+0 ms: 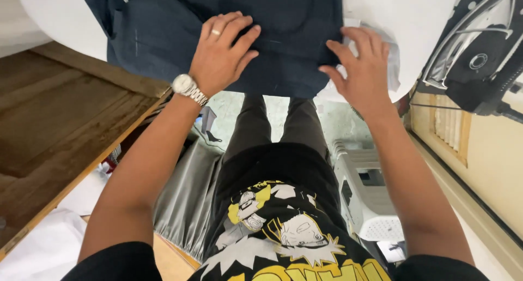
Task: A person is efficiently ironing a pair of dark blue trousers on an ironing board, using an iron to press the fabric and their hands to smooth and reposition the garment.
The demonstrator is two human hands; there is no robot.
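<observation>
A dark navy garment (163, 35) lies spread over a white padded ironing board (419, 19). My left hand (223, 52), wearing a ring and a silver wristwatch, rests flat on the cloth with its fingers spread. My right hand (359, 68) presses down at the garment's right edge, fingers apart, touching both the dark cloth and the white board cover. Neither hand grips anything.
A steam iron (479, 52) sits on its stand at the right of the board. A worn wooden tabletop (60, 123) lies to the left. A white plastic stool (365, 194) stands on the floor beside my legs, with grey cloth (185, 199) hanging lower left.
</observation>
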